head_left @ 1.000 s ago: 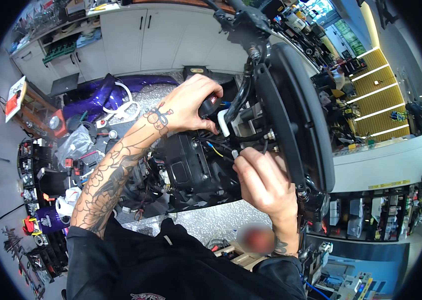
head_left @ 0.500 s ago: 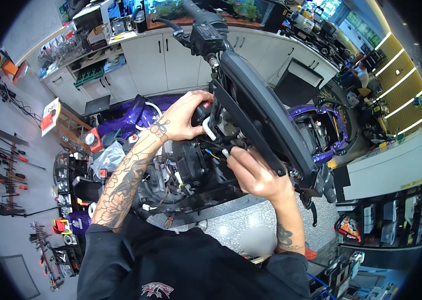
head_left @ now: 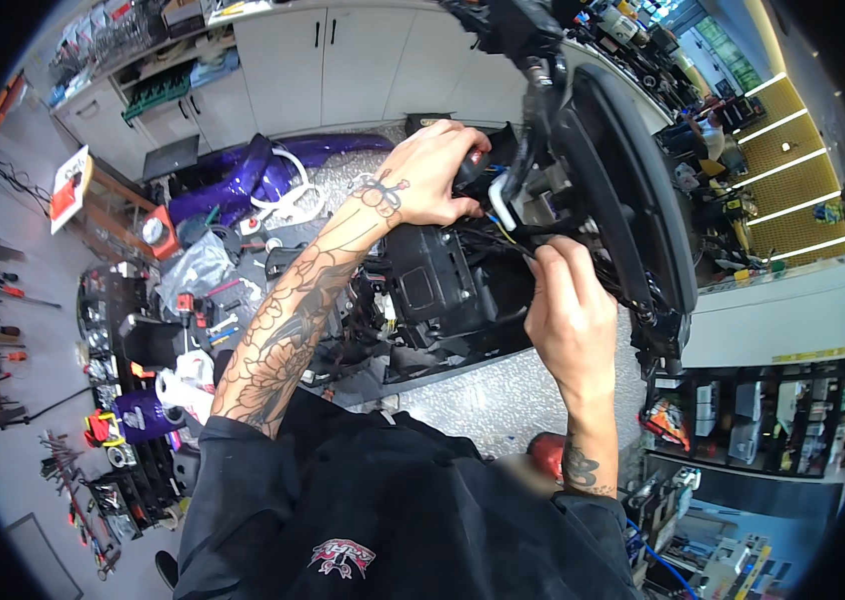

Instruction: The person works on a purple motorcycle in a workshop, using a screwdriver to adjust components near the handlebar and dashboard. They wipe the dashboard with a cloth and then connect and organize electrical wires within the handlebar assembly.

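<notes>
Left fingers point(head_left: 461, 138) around rounded black part point(head_left: 467, 174)

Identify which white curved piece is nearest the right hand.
The short bent piece between the left hand and right hand; the larger white loop lies farther left, by the purple panel.

A red-and-white emblem point(head_left: 343, 558) is sitting on a black shirt point(head_left: 423, 500), a red label point(head_left: 477, 159) is marking the black part point(head_left: 467, 174) in the left hand point(head_left: 433, 178), and a yellow strip point(head_left: 811, 354) is edging a white panel point(head_left: 763, 325); no wording is showing legibly.
</notes>
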Available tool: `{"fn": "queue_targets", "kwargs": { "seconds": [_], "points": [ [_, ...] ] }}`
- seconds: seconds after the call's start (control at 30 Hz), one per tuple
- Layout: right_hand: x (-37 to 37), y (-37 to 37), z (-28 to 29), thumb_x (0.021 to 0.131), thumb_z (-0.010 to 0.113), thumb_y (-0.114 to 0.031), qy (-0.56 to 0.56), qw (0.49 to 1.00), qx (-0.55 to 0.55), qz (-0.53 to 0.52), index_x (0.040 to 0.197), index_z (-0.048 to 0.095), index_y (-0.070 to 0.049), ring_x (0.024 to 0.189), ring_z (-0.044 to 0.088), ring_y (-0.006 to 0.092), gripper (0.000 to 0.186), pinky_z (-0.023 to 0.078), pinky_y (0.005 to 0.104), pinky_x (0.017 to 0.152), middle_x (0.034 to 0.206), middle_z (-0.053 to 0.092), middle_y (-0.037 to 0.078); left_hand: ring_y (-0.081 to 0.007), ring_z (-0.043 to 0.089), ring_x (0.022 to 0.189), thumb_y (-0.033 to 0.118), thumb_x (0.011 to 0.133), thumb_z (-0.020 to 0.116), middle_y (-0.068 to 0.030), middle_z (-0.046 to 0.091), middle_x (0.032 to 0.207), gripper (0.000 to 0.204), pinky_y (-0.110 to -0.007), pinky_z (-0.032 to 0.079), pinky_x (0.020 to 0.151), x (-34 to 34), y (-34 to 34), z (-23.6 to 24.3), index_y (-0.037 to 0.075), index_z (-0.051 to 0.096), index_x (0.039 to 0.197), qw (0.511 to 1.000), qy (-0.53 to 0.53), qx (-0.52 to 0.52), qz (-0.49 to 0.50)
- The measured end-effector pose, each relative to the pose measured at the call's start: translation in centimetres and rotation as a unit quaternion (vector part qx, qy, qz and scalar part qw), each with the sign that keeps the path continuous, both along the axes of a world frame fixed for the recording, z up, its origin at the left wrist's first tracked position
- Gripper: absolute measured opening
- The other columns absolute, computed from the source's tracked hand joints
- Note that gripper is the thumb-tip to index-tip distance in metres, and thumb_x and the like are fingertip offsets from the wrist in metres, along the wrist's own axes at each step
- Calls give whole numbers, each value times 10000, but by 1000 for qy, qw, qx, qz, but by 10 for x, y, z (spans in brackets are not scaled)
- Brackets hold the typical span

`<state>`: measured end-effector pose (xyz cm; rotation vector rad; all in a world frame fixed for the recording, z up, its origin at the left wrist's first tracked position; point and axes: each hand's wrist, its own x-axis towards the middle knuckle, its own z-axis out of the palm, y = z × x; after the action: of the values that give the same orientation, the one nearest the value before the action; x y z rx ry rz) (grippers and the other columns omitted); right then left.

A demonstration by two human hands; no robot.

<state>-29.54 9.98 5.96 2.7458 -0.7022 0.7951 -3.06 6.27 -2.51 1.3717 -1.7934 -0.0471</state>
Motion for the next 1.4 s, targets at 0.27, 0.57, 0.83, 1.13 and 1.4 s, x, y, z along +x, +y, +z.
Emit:
{"fn": "queue_targets", "kwargs": {
  "seconds": [0.27, 0.57, 0.83, 1.13, 1.4],
  "points": [
    [20, 17, 4, 950, 745, 10, 24, 998, -30, -43, 1076, 700, 7, 777, 762, 315, 134, 628, 384, 632, 1114, 722, 142, -347, 644, 1179, 255, 689, 960, -97, 677, 1159, 660, -447, 529, 1027, -6, 2, -10, 82, 648, 1244, 999, 30, -41, 11],
    [42, 30, 9, 896, 780, 13, 66, 996, -51, -40, 1042, 689, -6, 727, 749, 281, 173, 627, 357, 608, 1076, 704, 126, -314, 644, 1245, 238, 714, 962, -92, 721, 1209, 640, -434, 529, 1090, -9, 3, -11, 65, 665, 1253, 999, 23, -24, 22],
    [62, 31, 26, 973, 739, -35, 124, 987, -4, -97, 1003, 672, 11, 680, 725, 317, 86, 577, 399, 580, 977, 687, 142, -312, 629, 1271, 264, 703, 972, -90, 723, 1223, 670, -436, 508, 1124, -10, 3, -15, 73, 666, 1267, 998, 55, -19, 21],
    [76, 28, 32, 986, 716, -50, 178, 973, -13, -146, 942, 684, 8, 687, 710, 374, 80, 560, 442, 596, 879, 678, 151, -297, 604, 1309, 289, 683, 952, -63, 730, 1236, 693, -454, 435, 1194, -10, -1, -21, 90, 659, 1279, 998, 58, -20, 17],
    [71, 27, 31, 1003, 718, -106, 252, 951, -20, -179, 941, 714, -23, 715, 719, 376, 103, 576, 456, 634, 861, 702, 143, -283, 564, 1373, 324, 714, 958, -42, 714, 1294, 726, -471, 416, 1192, -9, -1, -26, 121, 652, 1341, 997, 73, -5, 7]
  ]
}}
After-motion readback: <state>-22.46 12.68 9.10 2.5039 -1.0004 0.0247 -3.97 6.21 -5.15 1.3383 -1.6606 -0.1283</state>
